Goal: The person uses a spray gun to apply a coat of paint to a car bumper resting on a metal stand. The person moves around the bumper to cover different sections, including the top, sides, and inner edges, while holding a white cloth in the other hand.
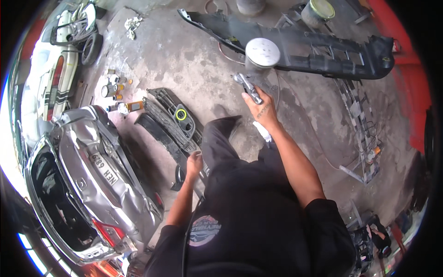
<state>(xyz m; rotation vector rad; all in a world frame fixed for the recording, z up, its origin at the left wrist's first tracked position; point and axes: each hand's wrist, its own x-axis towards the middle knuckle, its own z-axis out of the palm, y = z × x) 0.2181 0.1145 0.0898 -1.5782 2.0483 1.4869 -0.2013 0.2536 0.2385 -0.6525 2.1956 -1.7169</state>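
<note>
My right hand (262,109) is wrapped round a silvery metal spray gun (249,88), raised ahead of me. Just beyond the gun is a round can (262,53) with a pale, spotted lid; whether the two touch I cannot tell. A thin hose (278,90) hangs beside that wrist. Low on the left, my left hand (194,164) is closed with its fingers curled, and what it may hold is hidden. Nearest to it lies a dark car grille (168,115) with an oval lamp opening, next to other long black trim.
A dark bumper (318,51) stretches across the far right, over a metal frame (357,120). To the left stands a dented silver car tailgate (99,171). Small cans and bottles (115,90) cluster beyond the grille. A hose (323,147) trails along the concrete floor.
</note>
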